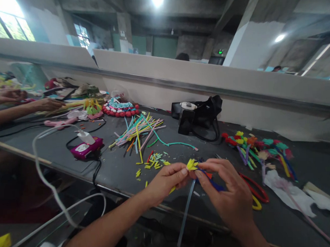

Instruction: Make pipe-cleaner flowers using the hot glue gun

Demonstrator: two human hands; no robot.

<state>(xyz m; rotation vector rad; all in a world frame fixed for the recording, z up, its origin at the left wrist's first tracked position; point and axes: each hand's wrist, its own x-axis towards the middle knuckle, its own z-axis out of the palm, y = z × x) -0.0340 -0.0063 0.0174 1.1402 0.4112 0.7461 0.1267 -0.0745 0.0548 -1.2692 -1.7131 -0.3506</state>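
My left hand pinches a small yellow pipe-cleaner flower between thumb and fingers. My right hand is closed on the same piece from the other side, where blue pipe cleaner wraps around it. A thin grey stem hangs down from the flower below my hands. Both hands hover just above the front part of the dark table.
A heap of coloured pipe cleaners and yellow cut bits lie ahead. Finished flowers lie at right near red-and-yellow scissors. A black bag, a pink device with cables, and another person's hands at left.
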